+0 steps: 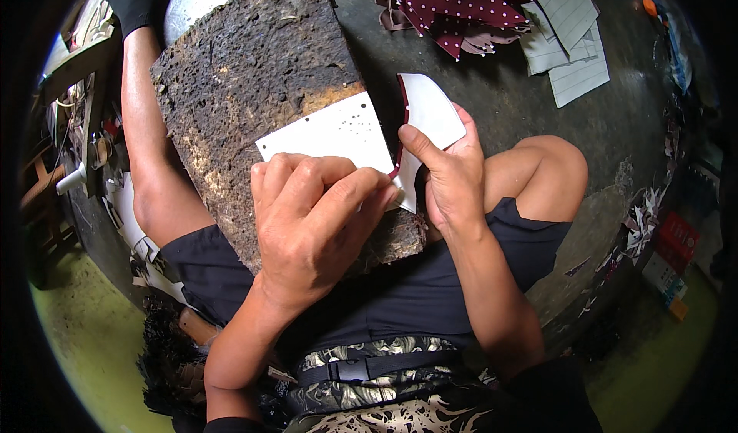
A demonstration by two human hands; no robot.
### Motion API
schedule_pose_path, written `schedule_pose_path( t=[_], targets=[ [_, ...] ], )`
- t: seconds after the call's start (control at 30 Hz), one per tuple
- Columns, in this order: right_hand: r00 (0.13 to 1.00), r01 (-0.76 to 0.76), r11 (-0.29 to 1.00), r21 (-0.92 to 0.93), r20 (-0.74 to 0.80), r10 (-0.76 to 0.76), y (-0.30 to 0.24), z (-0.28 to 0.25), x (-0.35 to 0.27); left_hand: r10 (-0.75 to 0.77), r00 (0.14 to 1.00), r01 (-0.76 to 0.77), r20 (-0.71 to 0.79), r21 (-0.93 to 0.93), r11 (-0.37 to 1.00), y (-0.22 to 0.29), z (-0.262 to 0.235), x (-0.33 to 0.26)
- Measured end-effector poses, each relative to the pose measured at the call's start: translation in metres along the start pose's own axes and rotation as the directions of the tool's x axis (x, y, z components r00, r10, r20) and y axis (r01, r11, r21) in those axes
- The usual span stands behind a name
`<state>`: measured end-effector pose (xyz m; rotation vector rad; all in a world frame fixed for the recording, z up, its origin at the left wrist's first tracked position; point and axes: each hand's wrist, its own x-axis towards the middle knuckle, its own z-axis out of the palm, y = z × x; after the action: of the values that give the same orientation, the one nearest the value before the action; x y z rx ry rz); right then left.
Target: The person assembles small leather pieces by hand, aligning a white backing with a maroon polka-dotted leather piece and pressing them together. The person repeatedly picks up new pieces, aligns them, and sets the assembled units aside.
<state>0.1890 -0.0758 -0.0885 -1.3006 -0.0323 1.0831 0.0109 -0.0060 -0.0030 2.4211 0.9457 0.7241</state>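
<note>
— On the dark, rough board across the lap lies a white card with tiny holes. Who is touching it?

— The left hand is curled shut and pressing on the card's near edge.

— And the right hand?

— It sits at three o'clock from the card, pinching a curved white piece with a dark red edge, thumb on top.

— What is at one o'clock?

— A pile of dark red dotted cloth, with white paper sheets beside it.
</note>
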Motion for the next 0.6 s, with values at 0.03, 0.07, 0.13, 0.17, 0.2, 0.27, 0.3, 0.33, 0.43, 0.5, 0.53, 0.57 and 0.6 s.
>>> schedule_pose_path(
  t=[0.03, 0.07, 0.13, 0.17, 0.2, 0.27, 0.3, 0.33, 0.43, 0.5, 0.53, 0.57, 0.6],
  targets=[
    [1.0, 0.002, 1.0, -0.009, -0.002, -0.002, 0.0, 0.0, 0.0, 0.003, 1.0, -0.003, -0.002, 0.001, 1.0, 0.0, 0.0, 0.0],
    [1.0, 0.002, 1.0, -0.02, -0.008, -0.002, 0.001, -0.001, 0.0, 0.003, 1.0, -0.003, -0.003, 0.001, 1.0, 0.0, 0.0, 0.0],
    [1.0, 0.004, 1.0, -0.018, -0.013, -0.004, 0.001, -0.001, 0.0, 0.006, 1.0, -0.006, -0.007, 0.002, 1.0, -0.001, 0.001, -0.001],
    [1.0, 0.007, 1.0, -0.005, -0.011, -0.007, 0.001, -0.001, 0.001, 0.01, 1.0, -0.01, -0.008, 0.003, 1.0, -0.001, 0.001, -0.001],
    [1.0, 0.008, 1.0, 0.007, -0.011, -0.008, 0.001, -0.001, 0.001, 0.016, 1.0, -0.016, -0.011, 0.005, 1.0, -0.001, 0.001, 0.0],
    [1.0, 0.007, 1.0, 0.006, -0.019, -0.007, 0.001, -0.001, 0.001, 0.034, 0.999, -0.034, -0.016, 0.015, 0.999, -0.002, 0.001, 0.0],
    [1.0, 0.006, 1.0, 0.006, -0.023, -0.006, 0.001, -0.001, 0.001, 0.046, 0.999, -0.045, -0.017, 0.024, 0.999, -0.002, 0.001, -0.001],
    [1.0, 0.01, 1.0, 0.0, -0.022, -0.01, 0.001, -0.001, 0.001, 0.057, 0.998, -0.057, -0.019, 0.033, 0.998, -0.002, 0.001, -0.001],
    [0.999, 0.022, 1.0, -0.016, -0.025, -0.022, 0.002, -0.003, 0.002, 0.106, 0.994, -0.106, -0.018, 0.035, 0.994, -0.006, -0.001, -0.001],
    [0.999, 0.023, 0.999, -0.025, -0.035, -0.024, 0.002, -0.005, 0.002, 0.144, 0.99, -0.144, -0.006, 0.037, 0.989, -0.009, -0.002, -0.002],
    [0.999, 0.036, 0.999, -0.022, -0.032, -0.036, 0.002, -0.005, 0.003, 0.163, 0.987, -0.163, 0.0, 0.039, 0.986, -0.01, -0.004, -0.002],
    [0.999, 0.045, 0.999, -0.02, -0.029, -0.046, 0.002, -0.006, 0.004, 0.163, 0.987, -0.164, 0.01, 0.038, 0.986, -0.011, -0.005, -0.002],
    [0.998, 0.056, 0.998, -0.017, -0.026, -0.057, 0.001, -0.006, 0.004, 0.164, 0.986, -0.165, 0.021, 0.037, 0.986, -0.011, -0.007, -0.002]
  ],
)
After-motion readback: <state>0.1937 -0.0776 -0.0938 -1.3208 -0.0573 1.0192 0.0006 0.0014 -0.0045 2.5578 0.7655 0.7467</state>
